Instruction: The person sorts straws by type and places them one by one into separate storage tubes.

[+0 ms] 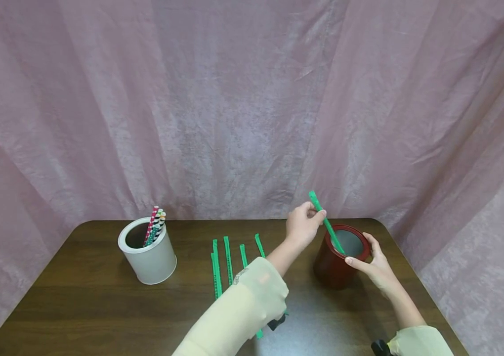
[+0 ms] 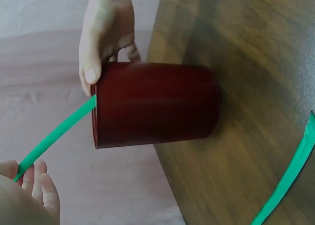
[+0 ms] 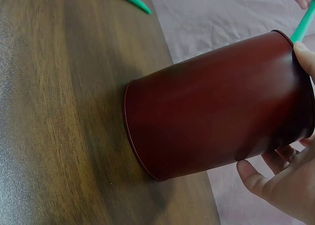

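Note:
My left hand (image 1: 302, 226) pinches a green paper-wrapped straw (image 1: 328, 227) near its upper part, between thumb and fingers. The straw slants down to the right, its lower end inside the mouth of a dark red canister (image 1: 333, 267). My right hand (image 1: 378, 267) holds that canister at the rim from the right, thumb on the near side and fingers round the far side. In the left wrist view the straw (image 2: 56, 136) passes over the rim close to the right thumb. The right wrist view shows the canister's smooth wall (image 3: 211, 112) and base edge against the wooden tabletop.
Several more green wrapped straws (image 1: 228, 259) lie on the wooden table (image 1: 78, 301), partly hidden under my left sleeve. A white canister (image 1: 154, 264) with several patterned straws (image 1: 154, 227) stands at the left. Behind the table hangs a pink curtain (image 1: 234, 109).

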Tool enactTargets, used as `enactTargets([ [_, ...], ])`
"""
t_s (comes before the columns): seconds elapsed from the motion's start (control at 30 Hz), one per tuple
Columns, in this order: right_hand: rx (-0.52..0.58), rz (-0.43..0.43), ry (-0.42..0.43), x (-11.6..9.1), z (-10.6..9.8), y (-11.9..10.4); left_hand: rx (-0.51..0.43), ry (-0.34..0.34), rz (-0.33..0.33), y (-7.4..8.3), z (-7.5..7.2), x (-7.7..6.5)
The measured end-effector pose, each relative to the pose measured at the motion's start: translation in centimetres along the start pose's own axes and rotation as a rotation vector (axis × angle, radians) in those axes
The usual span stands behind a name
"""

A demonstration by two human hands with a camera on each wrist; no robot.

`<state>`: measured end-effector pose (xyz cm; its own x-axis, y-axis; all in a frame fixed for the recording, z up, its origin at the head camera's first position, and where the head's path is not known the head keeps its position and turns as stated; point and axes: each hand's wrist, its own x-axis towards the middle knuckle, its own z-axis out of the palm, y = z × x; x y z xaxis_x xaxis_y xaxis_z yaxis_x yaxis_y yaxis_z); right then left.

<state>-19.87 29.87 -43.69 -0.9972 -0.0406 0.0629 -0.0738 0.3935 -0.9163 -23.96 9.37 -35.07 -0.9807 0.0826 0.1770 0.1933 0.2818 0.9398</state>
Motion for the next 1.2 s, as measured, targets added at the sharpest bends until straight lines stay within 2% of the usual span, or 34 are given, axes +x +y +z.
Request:
enactTargets([
  [0.23, 0.005, -0.01, 0.003, 0.0, 0.2, 0.1, 0.026, -0.045, -0.041, -0.9, 0.9, -0.4],
  [0.57, 0.012, -0.026, 0.01, 0.1, 0.3, 0.2, 0.047, -0.147, -0.113, -2.4, 1.5, -1.0],
  [0.7, 0.012, -0.033, 0.016, 0.2, 0.4, 0.3, 0.041, -0.145, -0.112, -3.0, 1.4, -1.1],
  [0.87, 0.012, -0.043, 0.02, 0.4, 0.5, 0.4, 0.031, -0.171, -0.102, -3.7, 0.3, -0.9],
  [1.2, 0.019, -0.047, 0.016, 0.7, 0.4, 0.5, 0.033, -0.253, -0.1, -5.5, -3.8, 0.0],
])
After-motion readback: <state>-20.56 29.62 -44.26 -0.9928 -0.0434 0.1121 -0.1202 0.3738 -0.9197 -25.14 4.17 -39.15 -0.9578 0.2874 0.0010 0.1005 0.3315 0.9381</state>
